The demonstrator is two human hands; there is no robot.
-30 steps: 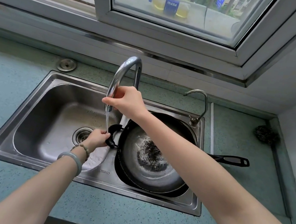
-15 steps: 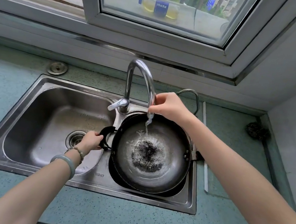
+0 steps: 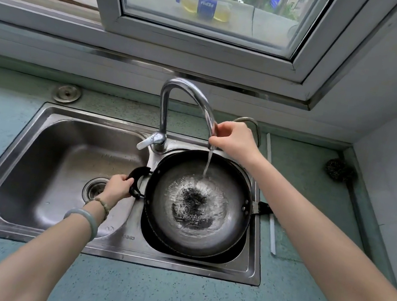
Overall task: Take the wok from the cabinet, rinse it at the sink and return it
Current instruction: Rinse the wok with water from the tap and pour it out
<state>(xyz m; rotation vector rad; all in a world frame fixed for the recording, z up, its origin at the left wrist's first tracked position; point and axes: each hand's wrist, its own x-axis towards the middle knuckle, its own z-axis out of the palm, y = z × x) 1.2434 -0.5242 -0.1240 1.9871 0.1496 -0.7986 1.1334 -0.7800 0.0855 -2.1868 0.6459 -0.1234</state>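
The dark wok (image 3: 197, 201) sits in the right basin of the stainless double sink (image 3: 30, 202), its bowl facing up and its rim nearly filling that basin. The left hand (image 3: 117, 186) is curled round the wok's black loop handle (image 3: 136, 179), which juts over the divider between the two basins; a pale jade bangle (image 3: 84, 218) and a beaded bracelet (image 3: 101, 204) ring that wrist. The right hand (image 3: 235, 140) grips the end of the chrome gooseneck faucet (image 3: 187, 94), fingers pinched just above the spout, and a thin stream of water (image 3: 207, 164) falls into the wok's far side, spreading in ripples around a dark patch at the bottom. The wok's stubby right handle (image 3: 262, 207) rests over the sink's right edge. The faucet lever (image 3: 148, 141) points left-forward. A second, smaller tap (image 3: 250, 122) curves behind the right hand. On the teal countertop (image 3: 170, 295), a steel scourer (image 3: 338, 170) lies in the far right corner, and a round metal cap (image 3: 67, 93) sits behind the left basin. Beyond the window (image 3: 110, 8), a Pepsi bottle (image 3: 206, 7) lies on its side on the ledge
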